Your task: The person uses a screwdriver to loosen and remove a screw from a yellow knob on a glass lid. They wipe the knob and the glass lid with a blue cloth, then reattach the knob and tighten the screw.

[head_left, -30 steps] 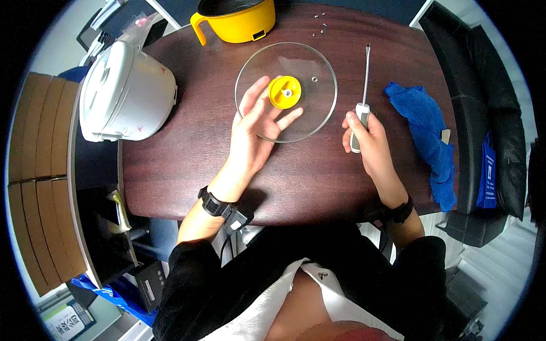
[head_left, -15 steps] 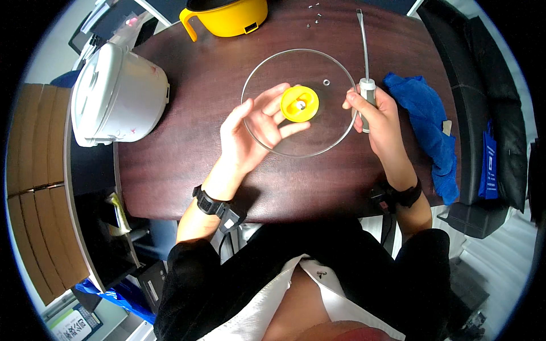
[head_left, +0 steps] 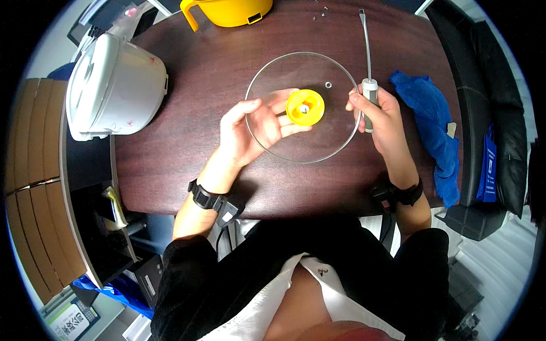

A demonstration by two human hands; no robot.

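A round, clear glass lid (head_left: 333,128) is being held over the middle of the dark wood-grain table (head_left: 176,159). At its centre a yellow lid knob (head_left: 311,117) is being seen with its recessed face turned to the camera and a small light-coloured piece in the recess. Toward the lid's upper right a small metal vent ring (head_left: 328,85) is being carried by the glass.

The lid is being supported by the left hand (head_left: 256,128), whose fingers are being seen through the glass, spread close about the knob, while the thumb is being kept at the left rim. In the right hand (head_left: 384,116) the grey-and-white handle of a flat-blade screwdriver (head_left: 370,91) is being gripped in a closed hold, its shaft being pointed away from the person. The lid's right rim is being met by that hand's fingertips; whether it is also being pinched cannot be told.

Farther out, a crumpled blue towel (head_left: 426,128) is being laid out at the right. A few small screws (head_left: 323,14) are being shown near the far edge, beside a yellow pot (head_left: 224,14) partly being cut off by the frame. At the left a white rice cooker (head_left: 133,85) is being seen, its lid closed.
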